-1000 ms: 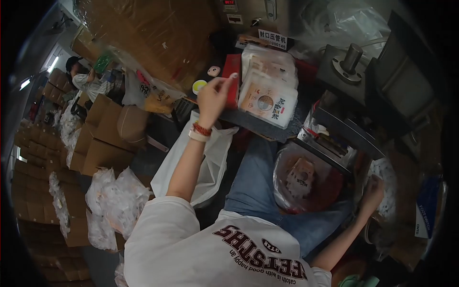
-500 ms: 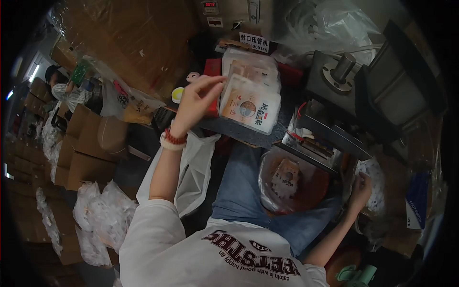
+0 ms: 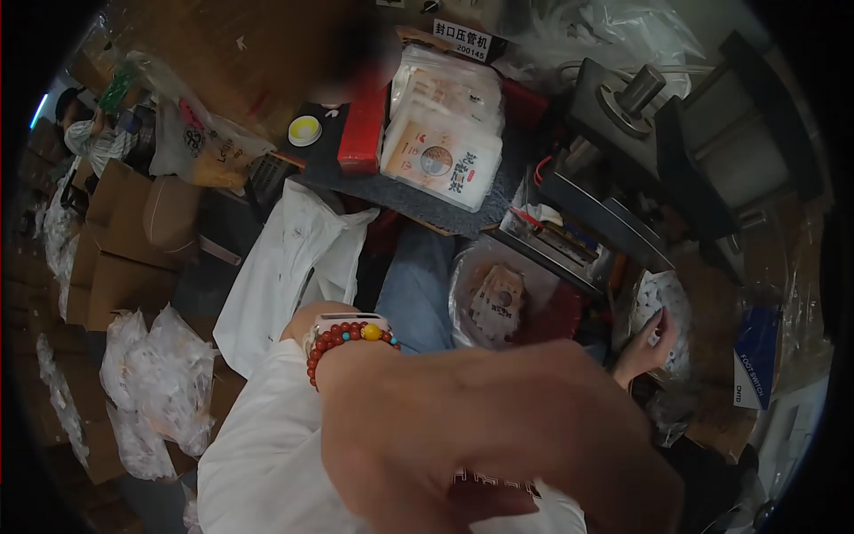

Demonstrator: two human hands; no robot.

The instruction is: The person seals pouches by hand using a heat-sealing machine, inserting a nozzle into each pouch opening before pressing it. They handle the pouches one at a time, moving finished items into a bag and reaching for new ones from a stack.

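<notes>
My left hand (image 3: pixel 498 418), with a red bead bracelet at the wrist, is large and blurred close to the camera, over my shirt; its fingers are too smeared to read. My right hand (image 3: pixel 648 350) is at the right, beside a clear bag of small white packets (image 3: pixel 665 303); its fingertips are pinched together around something small and whitish. Printed clear pouches (image 3: pixel 442 160) lie stacked on the dark bench top (image 3: pixel 356 176). Below, more printed pouches (image 3: pixel 498 303) lie in a plastic-lined red container (image 3: pixel 560 313) by my lap.
A press-like machine (image 3: pixel 614 209) stands right of the pouches. A red box (image 3: pixel 363 129) and a yellow-white round container (image 3: pixel 304 131) are at their left. Cartons (image 3: pixel 120 240) and plastic bags (image 3: pixel 160 383) fill the left side, where another person (image 3: pixel 93 138) is visible.
My left hand has left the pouch stack and come down and right, close to the camera. The view has shifted, and my right hand remains by the packet bag.
</notes>
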